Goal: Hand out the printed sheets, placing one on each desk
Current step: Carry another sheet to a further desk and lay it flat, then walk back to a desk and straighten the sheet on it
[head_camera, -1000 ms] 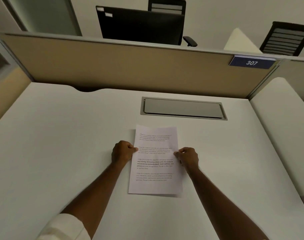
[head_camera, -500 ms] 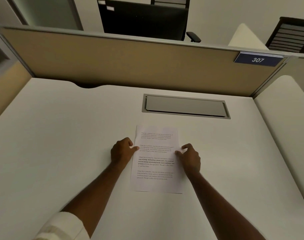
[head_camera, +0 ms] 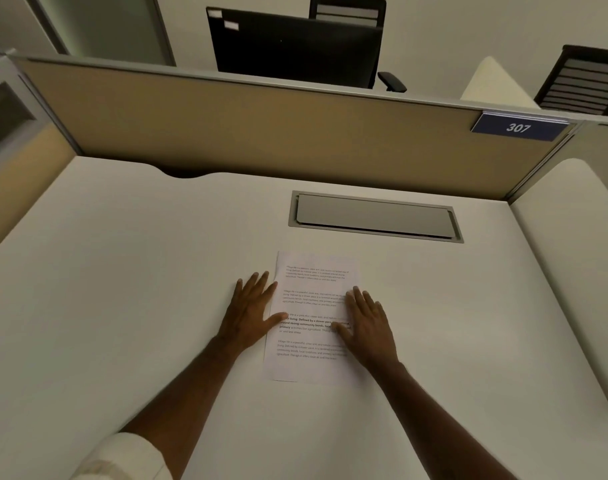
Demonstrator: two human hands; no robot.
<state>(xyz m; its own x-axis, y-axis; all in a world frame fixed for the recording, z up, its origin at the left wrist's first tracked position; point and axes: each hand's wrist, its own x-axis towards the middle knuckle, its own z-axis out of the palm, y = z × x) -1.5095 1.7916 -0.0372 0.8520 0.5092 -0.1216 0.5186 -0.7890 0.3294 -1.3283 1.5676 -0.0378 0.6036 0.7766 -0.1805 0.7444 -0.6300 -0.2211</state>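
Note:
A printed sheet [head_camera: 313,306] with several paragraphs of text lies flat on the white desk [head_camera: 122,306], just in front of me. My left hand [head_camera: 252,310] rests palm down at the sheet's left edge, fingers spread, its thumb on the paper. My right hand [head_camera: 366,320] lies flat over the sheet's right edge, fingers spread, covering part of the text. Neither hand grips anything.
A grey cable hatch [head_camera: 375,216] is set into the desk behind the sheet. A tan partition [head_camera: 243,123] with a blue "307" tag [head_camera: 519,127] bounds the back. Beyond it stand a black monitor [head_camera: 292,46] and office chairs [head_camera: 583,81]. Another desk [head_camera: 579,237] adjoins on the right.
Both hands held the sheet's side edges with curled fingers; now they have opened and lie flat, fingers spread, on the paper's edges. The sheet rests on the desk.

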